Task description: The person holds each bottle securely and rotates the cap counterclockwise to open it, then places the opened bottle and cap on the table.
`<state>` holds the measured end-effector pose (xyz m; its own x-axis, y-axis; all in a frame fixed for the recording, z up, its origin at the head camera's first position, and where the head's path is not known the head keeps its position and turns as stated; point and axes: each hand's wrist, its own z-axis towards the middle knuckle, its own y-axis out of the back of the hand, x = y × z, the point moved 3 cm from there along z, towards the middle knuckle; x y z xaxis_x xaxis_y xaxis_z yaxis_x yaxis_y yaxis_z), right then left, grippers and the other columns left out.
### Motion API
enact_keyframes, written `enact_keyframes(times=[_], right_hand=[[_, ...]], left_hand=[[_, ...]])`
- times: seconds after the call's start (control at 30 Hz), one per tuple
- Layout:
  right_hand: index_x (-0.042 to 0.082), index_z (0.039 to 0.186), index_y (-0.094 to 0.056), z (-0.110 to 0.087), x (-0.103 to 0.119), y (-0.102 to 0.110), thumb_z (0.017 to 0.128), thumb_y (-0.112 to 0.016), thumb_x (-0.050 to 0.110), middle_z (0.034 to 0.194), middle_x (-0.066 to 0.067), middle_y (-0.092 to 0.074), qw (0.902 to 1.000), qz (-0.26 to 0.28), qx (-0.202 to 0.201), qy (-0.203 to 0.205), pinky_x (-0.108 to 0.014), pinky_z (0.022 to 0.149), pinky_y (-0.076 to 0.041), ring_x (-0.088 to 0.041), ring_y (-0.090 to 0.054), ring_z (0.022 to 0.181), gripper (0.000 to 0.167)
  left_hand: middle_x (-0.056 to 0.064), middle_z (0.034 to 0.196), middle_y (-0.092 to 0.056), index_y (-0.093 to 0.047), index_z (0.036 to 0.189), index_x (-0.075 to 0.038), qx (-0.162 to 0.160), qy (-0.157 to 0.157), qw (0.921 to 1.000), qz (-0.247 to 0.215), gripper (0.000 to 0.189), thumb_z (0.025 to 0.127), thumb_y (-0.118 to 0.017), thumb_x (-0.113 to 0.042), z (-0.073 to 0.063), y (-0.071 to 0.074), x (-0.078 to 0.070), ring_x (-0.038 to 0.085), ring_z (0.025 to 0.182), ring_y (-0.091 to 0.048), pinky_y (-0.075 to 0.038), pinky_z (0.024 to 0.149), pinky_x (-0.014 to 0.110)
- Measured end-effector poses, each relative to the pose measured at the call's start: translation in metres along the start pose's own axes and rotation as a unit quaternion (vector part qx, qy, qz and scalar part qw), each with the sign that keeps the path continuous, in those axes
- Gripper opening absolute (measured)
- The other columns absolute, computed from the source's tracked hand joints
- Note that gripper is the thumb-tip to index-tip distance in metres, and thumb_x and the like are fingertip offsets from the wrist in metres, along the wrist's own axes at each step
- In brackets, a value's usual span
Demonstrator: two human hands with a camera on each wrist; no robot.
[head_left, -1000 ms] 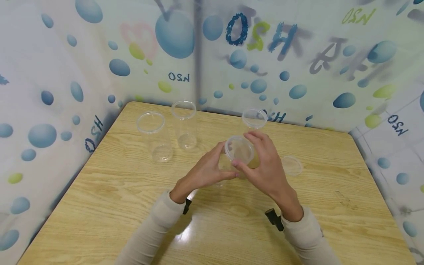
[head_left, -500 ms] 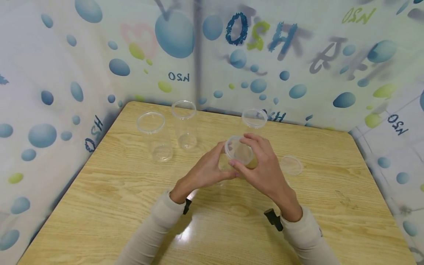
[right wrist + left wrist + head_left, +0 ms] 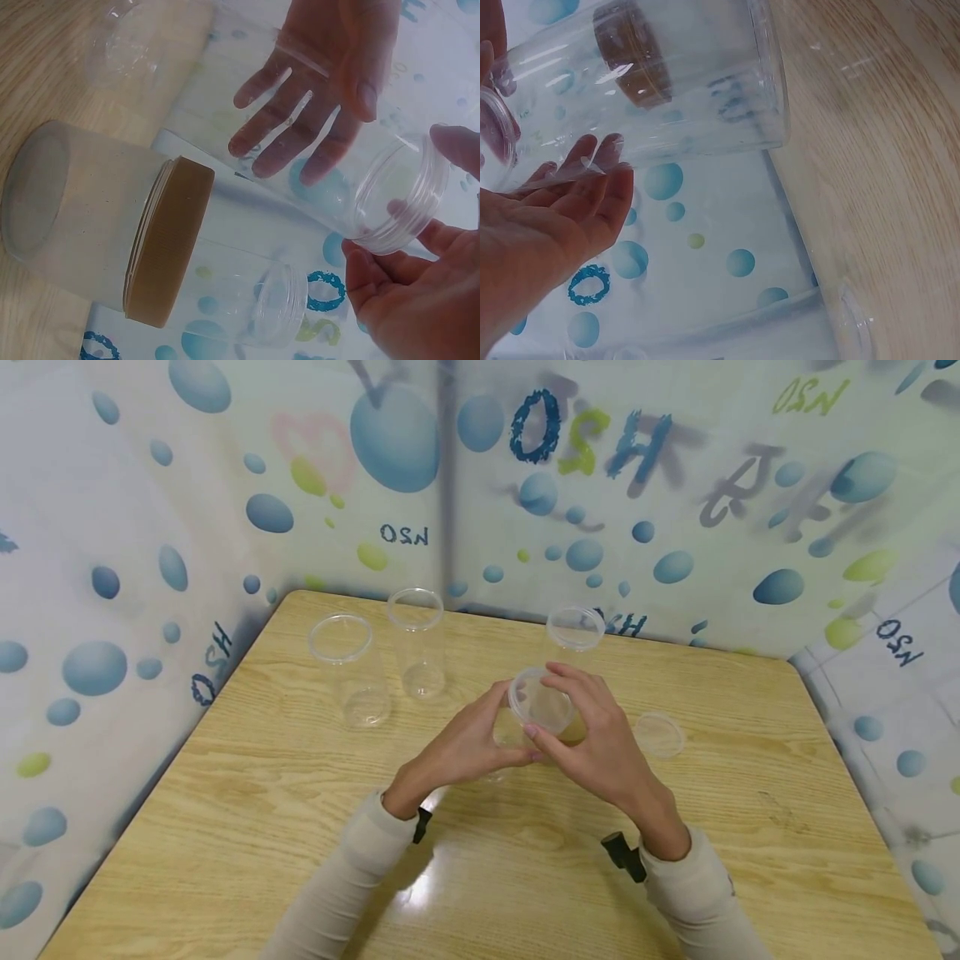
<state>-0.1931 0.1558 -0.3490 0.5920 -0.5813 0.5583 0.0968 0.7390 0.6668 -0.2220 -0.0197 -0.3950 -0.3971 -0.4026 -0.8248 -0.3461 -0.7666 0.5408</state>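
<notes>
A clear plastic cup [image 3: 705,120] stands upright on the table, between both hands in the head view. My left hand [image 3: 461,739] wraps its thumb and fingers around the cup's side. At the top is a clear ridged lid [image 3: 542,697]. My right hand [image 3: 603,739] holds this lid by its edge, thumb on the near side and fingers on the far side. In the right wrist view the fingertips curl at the lid's rim [image 3: 409,199]. Close beside the cup stands a jar with a brown lid [image 3: 171,240], mostly hidden behind my right hand in the head view.
Two open clear cups stand at the left, one nearer [image 3: 342,639] and one farther back [image 3: 416,610]. Another clear cup with a thick rim [image 3: 576,627] stands behind my hands. A loose clear lid [image 3: 660,735] lies on the wooden table [image 3: 750,860] at the right.
My right hand's fingers have shifted slightly left along the lid's edge over the last second. The left hand and the cup stay in place.
</notes>
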Motion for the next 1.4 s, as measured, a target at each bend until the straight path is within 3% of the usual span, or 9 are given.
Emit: enact_keyframes(times=[0.5,0.73,0.87,1.07,1.23,1.3,1.4], right_hand=[[0.004,0.132,-0.057,-0.0001,-0.0019,-0.0006,0.085,-0.073,0.016,0.151,-0.009,-0.046,0.9995,0.015,0.028,0.004,-0.057,0.099,-0.044,-0.028,-0.04,0.139,0.051],[0.006,0.135,-0.055,0.0007,-0.0001,0.0002,0.085,-0.071,0.014,0.155,-0.007,-0.04,0.999,0.024,0.034,0.016,-0.059,0.102,-0.042,-0.028,-0.037,0.142,0.053],[0.004,0.135,-0.056,0.0013,0.0006,0.0013,0.084,-0.073,0.014,0.156,-0.009,-0.038,0.9992,0.022,0.017,0.027,-0.062,0.103,-0.038,-0.032,-0.036,0.142,0.055],[0.004,0.131,-0.06,0.0003,0.0025,0.0022,0.083,-0.078,0.034,0.144,-0.016,-0.049,0.9978,-0.043,-0.044,0.027,-0.058,0.092,-0.046,-0.035,-0.045,0.13,0.059],[0.002,0.127,-0.062,0.0003,0.0055,0.002,0.086,-0.058,0.071,0.127,-0.019,-0.056,0.9913,-0.108,-0.072,0.025,-0.05,0.079,-0.048,-0.033,-0.052,0.108,0.08],[0.002,0.126,-0.062,0.0009,0.0067,0.0021,0.085,-0.053,0.075,0.123,-0.019,-0.057,0.9888,-0.126,-0.076,0.026,-0.047,0.077,-0.047,-0.033,-0.052,0.101,0.085],[0.002,0.126,-0.062,0.0013,0.007,0.0019,0.083,-0.063,0.07,0.121,-0.02,-0.058,0.9862,-0.146,-0.076,0.023,-0.045,0.076,-0.047,-0.032,-0.052,0.095,0.081]], left_hand=[[-0.004,0.14,-0.053,-0.034,0.151,-0.021,0.011,0.007,0.9999,-0.005,0.09,0.078,-0.085,-0.037,0.0,0.0003,0.001,0.016,0.13,-0.05,-0.044,0.104,0.045],[0.003,0.142,-0.054,-0.033,0.151,-0.017,0.014,0.003,0.9998,-0.01,0.092,0.078,-0.084,-0.037,0.0008,0.0,0.0005,0.019,0.131,-0.049,-0.043,0.104,0.047],[0.002,0.143,-0.053,-0.033,0.151,-0.019,0.008,0.005,1.0,-0.001,0.092,0.078,-0.085,-0.037,0.0005,-0.0005,-0.0004,0.018,0.131,-0.049,-0.043,0.104,0.046],[0.0,0.145,-0.05,-0.035,0.15,-0.019,-0.006,-0.008,0.9996,0.027,0.091,0.076,-0.086,-0.038,-0.0002,-0.0018,-0.0042,0.016,0.132,-0.048,-0.043,0.105,0.043],[-0.003,0.142,-0.05,-0.035,0.15,-0.019,-0.009,-0.002,0.9996,0.026,0.091,0.077,-0.085,-0.039,-0.0002,-0.0017,-0.0052,0.014,0.128,-0.05,-0.044,0.104,0.042],[-0.002,0.141,-0.052,-0.035,0.15,-0.018,-0.008,-0.001,0.9997,0.023,0.091,0.077,-0.085,-0.038,-0.0005,-0.0016,-0.0055,0.014,0.126,-0.052,-0.045,0.102,0.041],[-0.001,0.139,-0.053,-0.035,0.149,-0.017,-0.007,-0.002,0.9997,0.023,0.09,0.077,-0.085,-0.039,-0.0007,-0.0015,-0.0063,0.014,0.122,-0.054,-0.047,0.099,0.04]])
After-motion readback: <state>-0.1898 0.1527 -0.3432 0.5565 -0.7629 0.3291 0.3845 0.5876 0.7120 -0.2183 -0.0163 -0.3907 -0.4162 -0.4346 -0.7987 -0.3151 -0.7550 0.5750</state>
